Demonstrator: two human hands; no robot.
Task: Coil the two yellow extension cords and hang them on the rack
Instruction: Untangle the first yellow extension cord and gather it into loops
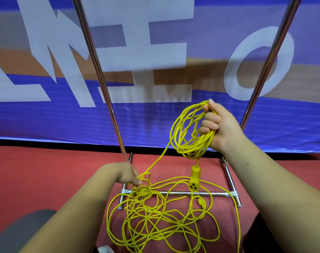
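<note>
My right hand [219,126] grips a bundle of yellow cord loops [184,132], held up in front of the blue banner. A yellow socket end [194,179] dangles below that coil. One strand runs down and left from the coil to my left hand [130,175], which pinches it low near the rack's base. Below both hands a loose tangle of yellow cord [159,216] lies on the red floor, with a small plug [201,202] in it. The metal rack [182,193] stands ahead, its two upright poles rising left and right.
A blue banner [46,121] with large white letters hangs behind the rack. Red floor [46,170] spreads to the left. The rack's chrome feet [232,181] stick out toward me on both sides. A grey shape [18,230] sits at the lower left.
</note>
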